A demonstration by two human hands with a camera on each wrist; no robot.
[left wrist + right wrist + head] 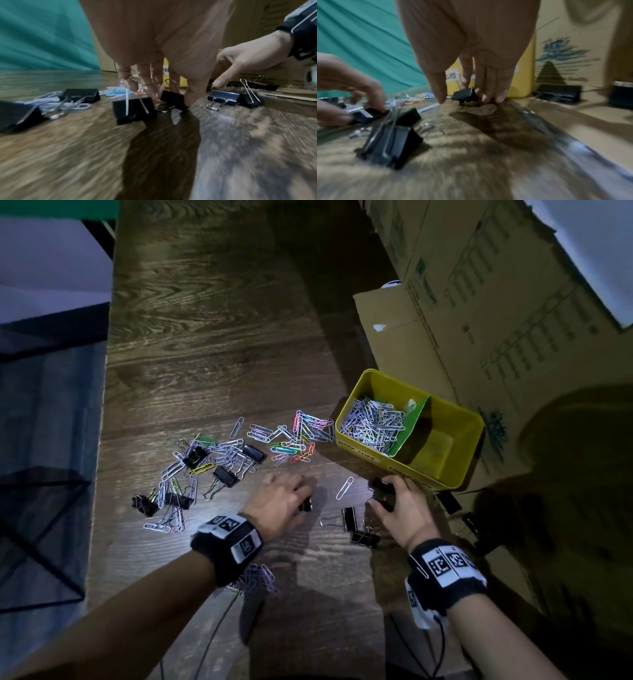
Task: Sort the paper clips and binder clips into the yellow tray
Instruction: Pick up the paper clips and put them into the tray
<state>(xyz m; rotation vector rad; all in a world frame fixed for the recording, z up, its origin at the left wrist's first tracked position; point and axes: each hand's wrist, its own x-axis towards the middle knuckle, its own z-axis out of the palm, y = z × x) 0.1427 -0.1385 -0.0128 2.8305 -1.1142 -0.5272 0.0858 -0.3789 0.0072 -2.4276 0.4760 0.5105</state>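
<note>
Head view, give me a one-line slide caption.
Both hands gather black binder clips beside a yellow tray half-filled with paper clips.

The room is dim. A cool pool of light falls on the middle of the wooden table (212, 344), brightest near the scattered paper clips (205, 460), and fades to near-black toward the far right and the left edge. Both hands cast long dark shadows toward the near side. Wood grain shows a faint sheen at the far end. Both wrist views are smeared by motion blur, strongest near the bottom, and straight lines bend at the edges.
</note>
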